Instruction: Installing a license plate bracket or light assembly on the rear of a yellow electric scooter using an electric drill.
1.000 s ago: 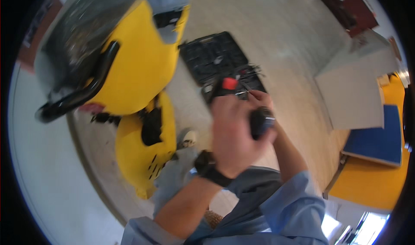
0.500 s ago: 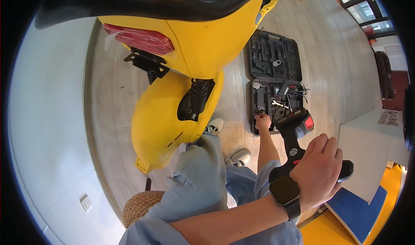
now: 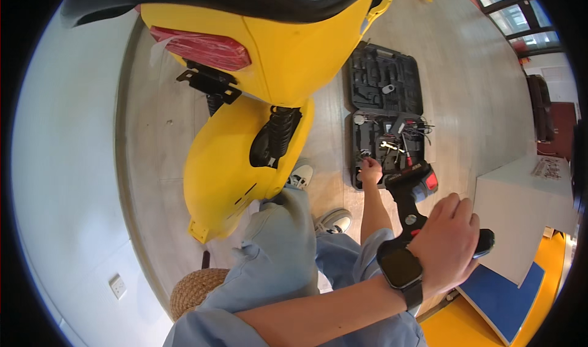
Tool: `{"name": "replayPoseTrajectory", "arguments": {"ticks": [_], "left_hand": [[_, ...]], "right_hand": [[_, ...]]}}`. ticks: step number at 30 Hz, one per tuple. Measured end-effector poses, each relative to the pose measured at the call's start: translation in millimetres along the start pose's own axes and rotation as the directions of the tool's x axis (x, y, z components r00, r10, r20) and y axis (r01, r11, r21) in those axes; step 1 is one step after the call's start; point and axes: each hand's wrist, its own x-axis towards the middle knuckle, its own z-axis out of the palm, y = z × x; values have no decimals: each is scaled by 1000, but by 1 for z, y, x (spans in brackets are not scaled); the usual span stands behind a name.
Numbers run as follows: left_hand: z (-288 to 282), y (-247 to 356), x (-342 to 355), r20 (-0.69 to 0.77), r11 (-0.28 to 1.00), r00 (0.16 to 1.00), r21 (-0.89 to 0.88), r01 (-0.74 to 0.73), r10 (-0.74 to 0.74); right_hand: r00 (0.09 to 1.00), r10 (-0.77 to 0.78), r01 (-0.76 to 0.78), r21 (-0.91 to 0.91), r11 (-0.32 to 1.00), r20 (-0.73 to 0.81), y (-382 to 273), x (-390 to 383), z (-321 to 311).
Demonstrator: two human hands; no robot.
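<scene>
My left hand (image 3: 446, 234), with a watch on its wrist, is wrapped round the body of a black cordless drill (image 3: 409, 207). The drill's red-and-black battery end points away from me toward the tool case. Past the drill, my right hand (image 3: 370, 172) reaches down into the near left part of the open black tool case (image 3: 387, 111). Its fingers are drawn together at a compartment, and what they hold, if anything, is too small to make out. Close to that hand lie a silver wrench (image 3: 391, 146), a red-handled screwdriver (image 3: 408, 157) and a tangle of black cables (image 3: 422, 126).
At left stands a yellow scooter (image 3: 233, 157) with a black seat (image 3: 245, 1) and a film-wrapped red tail light (image 3: 208, 48). A white wall (image 3: 67, 163) runs beyond it. On the right are a white box (image 3: 520, 206) and a blue panel (image 3: 508, 298). A woven stool (image 3: 195, 291) is at my left.
The whole view has shifted slightly, moving most things a little left. My right hand stays at the same part of the case, and the left keeps its hold on the drill.
</scene>
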Motion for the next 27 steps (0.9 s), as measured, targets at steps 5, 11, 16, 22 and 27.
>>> {"name": "replayPoseTrajectory", "arguments": {"ticks": [5, 11, 16, 22, 27], "left_hand": [[2, 2, 3, 79, 1000, 997, 18, -4, 2], [4, 6, 3, 6, 998, 999, 33, -54, 53], [0, -10, 18, -88, 999, 995, -8, -48, 47], [-13, -7, 20, -183, 987, 971, 59, -148, 156], [-9, 5, 15, -75, 969, 974, 141, -203, 215]], "right_hand": [[986, 156, -158, -18, 987, -59, 10, 15, 19], [939, 275, -301, 110, 947, 204, 13, 31, 0], [938, -161, -175, 820, 545, 308, -101, -34, -112], [980, -38, -146, 838, 527, 194, -260, -69, -280], [908, -318, 360, 894, 266, -271, -305, -171, -347]]}}
